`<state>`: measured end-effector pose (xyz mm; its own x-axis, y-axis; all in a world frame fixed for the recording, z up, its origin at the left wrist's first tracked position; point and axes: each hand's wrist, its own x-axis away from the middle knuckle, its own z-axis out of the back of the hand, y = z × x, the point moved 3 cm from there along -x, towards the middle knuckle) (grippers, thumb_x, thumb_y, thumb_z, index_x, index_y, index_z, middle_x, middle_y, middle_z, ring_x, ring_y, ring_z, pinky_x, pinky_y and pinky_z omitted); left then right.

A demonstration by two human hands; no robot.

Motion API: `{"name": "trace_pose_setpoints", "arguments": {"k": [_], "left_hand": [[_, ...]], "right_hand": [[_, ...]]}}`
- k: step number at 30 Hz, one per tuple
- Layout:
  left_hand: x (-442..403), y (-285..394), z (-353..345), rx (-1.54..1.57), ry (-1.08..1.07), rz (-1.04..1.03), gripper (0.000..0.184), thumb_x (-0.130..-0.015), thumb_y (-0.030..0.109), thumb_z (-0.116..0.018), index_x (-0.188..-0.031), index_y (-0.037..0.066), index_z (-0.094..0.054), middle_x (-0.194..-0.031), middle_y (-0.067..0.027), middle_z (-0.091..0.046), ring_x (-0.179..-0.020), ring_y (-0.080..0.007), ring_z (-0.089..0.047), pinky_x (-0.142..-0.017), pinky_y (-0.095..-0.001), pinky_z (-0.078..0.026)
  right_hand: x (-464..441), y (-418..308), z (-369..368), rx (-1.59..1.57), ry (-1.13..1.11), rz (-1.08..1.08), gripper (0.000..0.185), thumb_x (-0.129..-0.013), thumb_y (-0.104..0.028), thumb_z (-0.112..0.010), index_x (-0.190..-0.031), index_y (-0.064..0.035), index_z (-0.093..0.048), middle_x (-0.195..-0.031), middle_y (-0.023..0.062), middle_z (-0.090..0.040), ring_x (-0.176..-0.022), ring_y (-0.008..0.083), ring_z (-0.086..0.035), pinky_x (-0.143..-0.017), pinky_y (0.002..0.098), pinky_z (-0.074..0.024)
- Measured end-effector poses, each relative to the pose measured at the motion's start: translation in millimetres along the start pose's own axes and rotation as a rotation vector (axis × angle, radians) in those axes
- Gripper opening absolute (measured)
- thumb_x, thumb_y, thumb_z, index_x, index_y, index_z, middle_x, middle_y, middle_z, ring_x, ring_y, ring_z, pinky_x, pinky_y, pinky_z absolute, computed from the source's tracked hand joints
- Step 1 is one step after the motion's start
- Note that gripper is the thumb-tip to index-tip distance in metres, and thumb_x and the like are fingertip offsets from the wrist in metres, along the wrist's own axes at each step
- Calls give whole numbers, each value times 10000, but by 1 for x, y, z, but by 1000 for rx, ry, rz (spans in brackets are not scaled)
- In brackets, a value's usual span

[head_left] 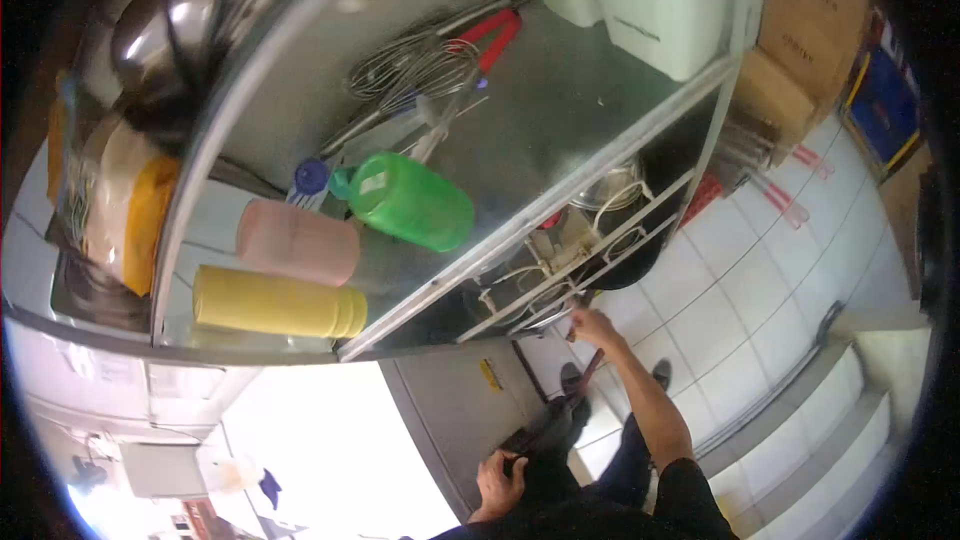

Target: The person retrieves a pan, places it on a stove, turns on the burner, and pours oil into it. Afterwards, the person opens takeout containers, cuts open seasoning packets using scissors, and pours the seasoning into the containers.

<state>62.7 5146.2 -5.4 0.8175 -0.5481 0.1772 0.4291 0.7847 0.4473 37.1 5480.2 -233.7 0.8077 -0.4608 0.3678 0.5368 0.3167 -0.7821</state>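
Observation:
My right hand (592, 325) is stretched forward to the front rail of the lower rack (600, 258). Its fingers are closed there, around something small and dark that I cannot make out. Close behind that rail are metal pots or pans (612, 185), partly hidden by the bars. Held low near my body, my left hand (498, 483) is closed on the end of a dark, long object (550, 428). A reddish-brown shaft runs from it toward my right forearm; its exact kind is unclear.
The shelf above carries whisks (415, 70), red-handled tongs (497, 40), a green bottle (412, 202), a pink container (298, 242), a yellow container (275, 302) and white bins (655, 5). Cardboard boxes (812, 25) stand at right. White tiles (740, 290) cover the floor.

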Motion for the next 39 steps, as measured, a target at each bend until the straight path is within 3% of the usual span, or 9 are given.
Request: {"name": "trace_pose_setpoints", "arguments": {"k": [6,10,16,20,26,29,34,36,39], "left_hand": [[-23,28,70,36,-205,-383,197,-831,238,-718,-890,85,-609,-825,-104,-640,-848,-309,-624,-856,-436,-440],[-33,73,127,134,-449,-855,173,-869,241,-673,-943,107,-593,-899,-40,-618,-956,-238,-600,-1042,-469,-338],[-56,132,180,1,-531,-1308,150,-910,262,-616,-998,140,-613,-1062,-25,-598,-1114,-207,-546,-1100,-516,-287],[-80,192,163,-105,-402,-1414,180,-893,272,-625,-1018,142,-616,-1192,-61,-584,-1178,-234,-521,-1080,-515,-325],[-127,381,199,239,-56,-1220,275,-864,217,-654,-1099,79,-617,-1222,-141,-595,-1103,-346,-563,-949,-445,-456],[-118,442,230,238,196,-1258,246,-860,191,-660,-1067,63,-628,-1174,-146,-622,-1048,-340,-589,-897,-437,-480],[-65,449,212,558,-124,-1301,128,-883,151,-645,-888,24,-661,-917,-105,-688,-871,-311,-635,-813,-414,-502],[-59,414,155,639,-211,-1157,124,-874,139,-665,-845,18,-671,-858,-91,-695,-837,-286,-648,-808,-401,-504],[-15,394,129,745,-246,-973,241,-879,170,-655,-1097,66,-648,-1044,-125,-657,-942,-276,-633,-841,-374,-504]], "right_hand": [[146,22,-34,309,-482,255,390,-902,-386,-482,-1068,-92,-679,-960,212,-690,-904,393,-673,-758,485,-530],[271,1,9,-120,-927,-449,594,-1002,-507,-364,-1117,-6,-661,-948,158,-712,-862,280,-695,-719,401,-548],[437,-148,137,-770,-357,-832,397,-957,-419,-593,-1114,-56,-626,-739,10,-591,-575,139,-530,-491,267,-442],[459,-94,146,-1074,-472,-698,334,-913,-392,-676,-1031,-96,-575,-669,-28,-513,-505,69,-440,-438,221,-350],[465,-29,150,-798,13,-741,390,-855,-418,-729,-984,-64,-626,-623,-8,-546,-491,88,-488,-447,245,-383],[464,34,146,-246,481,-612,507,-812,-435,-729,-982,41,-695,-831,162,-703,-764,297,-663,-701,417,-498],[468,104,119,-308,569,-799,483,-794,-412,-720,-743,65,-662,-702,201,-658,-720,303,-657,-663,443,-476],[468,117,114,-288,651,-1166,531,-795,-456,-722,-775,69,-649,-742,206,-670,-734,318,-663,-684,442,-476],[459,124,116,-224,708,-1205,530,-797,-456,-722,-783,69,-648,-744,204,-669,-732,315,-662,-682,440,-476]]}}
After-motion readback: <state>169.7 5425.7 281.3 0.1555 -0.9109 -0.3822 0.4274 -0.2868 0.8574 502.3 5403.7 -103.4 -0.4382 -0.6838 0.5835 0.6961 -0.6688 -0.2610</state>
